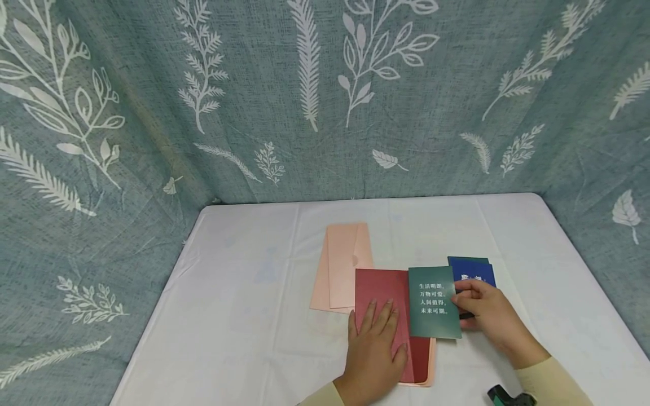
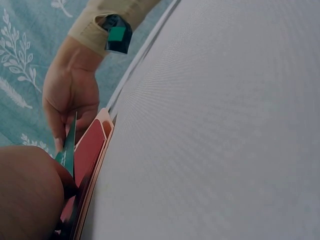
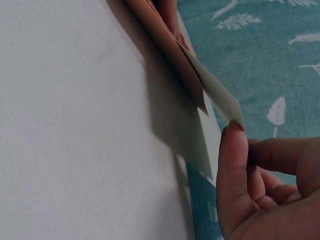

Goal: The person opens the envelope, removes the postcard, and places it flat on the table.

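Note:
In the head view my left hand (image 1: 373,355) lies with spread fingers on a red paper folder or sleeve (image 1: 378,286). A darker red part (image 1: 420,361) shows at its lower right, and a pink edge sticks out beneath. My right hand (image 1: 495,316) pinches the right edge of a green card (image 1: 431,328) with white lettering, which overlaps the red folder's right side. From the right wrist view, the card's pale back (image 3: 220,97) is seen tilted up from the table, held between thumb and finger. Whether the card is inside the folder I cannot tell.
Pink envelopes (image 1: 345,254) lie overlapped behind the red folder. Beyond the right hand is a blue card (image 1: 476,269) with white lettering, on top of a green one (image 1: 482,260). White cloth (image 1: 238,316) covers the table; a leaf-patterned curtain (image 1: 264,73) hangs around it.

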### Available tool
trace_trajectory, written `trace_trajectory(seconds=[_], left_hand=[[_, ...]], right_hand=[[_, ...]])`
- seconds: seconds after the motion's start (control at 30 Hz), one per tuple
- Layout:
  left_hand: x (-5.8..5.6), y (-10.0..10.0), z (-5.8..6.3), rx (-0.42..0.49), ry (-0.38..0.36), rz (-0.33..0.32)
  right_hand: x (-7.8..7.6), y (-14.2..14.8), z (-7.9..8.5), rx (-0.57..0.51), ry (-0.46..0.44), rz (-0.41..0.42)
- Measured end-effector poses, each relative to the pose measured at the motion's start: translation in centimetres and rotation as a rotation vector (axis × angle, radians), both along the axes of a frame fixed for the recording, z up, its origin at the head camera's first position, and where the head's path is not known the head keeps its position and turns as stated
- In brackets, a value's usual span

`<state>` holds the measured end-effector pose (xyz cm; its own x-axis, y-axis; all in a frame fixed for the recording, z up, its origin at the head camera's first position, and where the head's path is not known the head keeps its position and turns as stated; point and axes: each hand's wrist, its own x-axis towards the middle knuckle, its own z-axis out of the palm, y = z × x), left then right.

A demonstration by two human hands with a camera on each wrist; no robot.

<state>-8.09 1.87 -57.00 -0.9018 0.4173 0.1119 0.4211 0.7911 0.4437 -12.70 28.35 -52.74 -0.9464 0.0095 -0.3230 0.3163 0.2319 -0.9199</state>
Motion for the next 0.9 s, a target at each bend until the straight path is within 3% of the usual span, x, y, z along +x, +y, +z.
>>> trace_trajectory(seconds=[0.4, 0.9], left_hand=[[-0.1, 0.0, 0.0, -0.003, -0.019, -0.005], [-0.1, 0.0, 0.0, -0.005, 0.012, -0.009]], right_hand=[[0.1, 1.8, -0.1, 0.007, 0.009, -0.023], [0.2, 3.7, 0.5, 0.02, 0.03, -0.057]])
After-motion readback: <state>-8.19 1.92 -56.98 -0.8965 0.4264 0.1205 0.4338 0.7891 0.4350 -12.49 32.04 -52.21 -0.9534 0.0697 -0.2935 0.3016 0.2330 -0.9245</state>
